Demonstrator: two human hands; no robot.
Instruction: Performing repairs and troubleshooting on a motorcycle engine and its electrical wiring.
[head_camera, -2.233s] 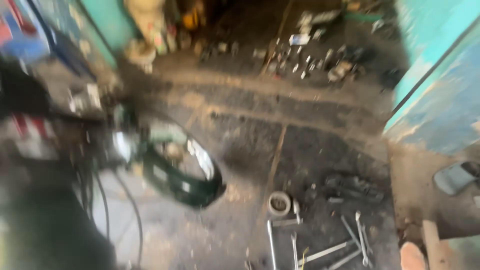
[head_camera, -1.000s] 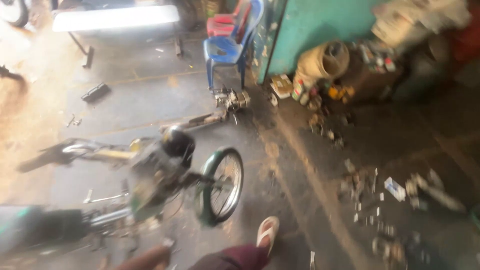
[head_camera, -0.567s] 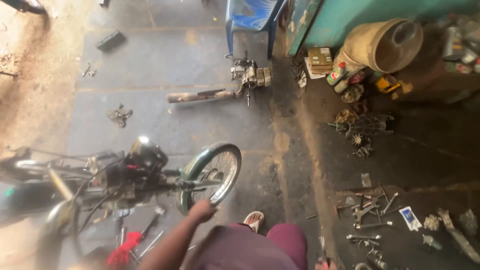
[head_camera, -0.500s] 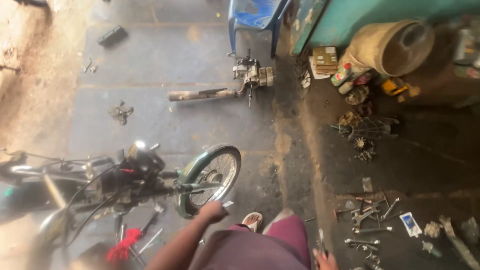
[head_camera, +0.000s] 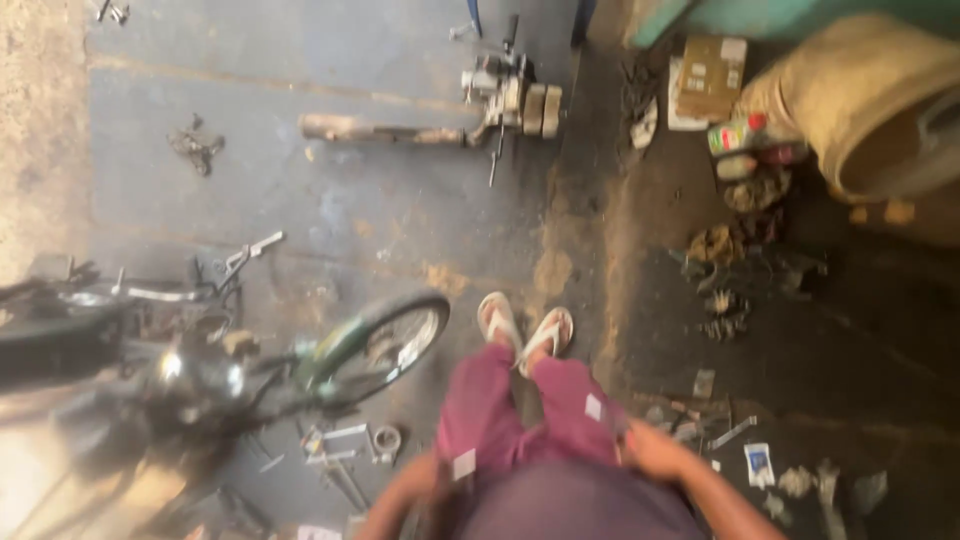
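Observation:
I look straight down at my own legs in maroon trousers and white sandals on a grey concrete floor. My right hand rests against my right hip; the view is too blurred to make out its fingers. My left hand sits at my left hip, partly hidden by my body, with the forearm running down out of view. Neither hand visibly holds anything. A motorcycle lies to my left, its front wheel close to my feet.
Loose wrenches and a ring lie by the wheel. An engine block with an exhaust pipe lies farther ahead. On the right are a tan sack, a cardboard box, bottles, greasy gears and more tools.
The view has swung down and moved closer. My left hand, earlier stretched toward the motorcycle's front wheel, has come back to my hip. Both feet now stand together.

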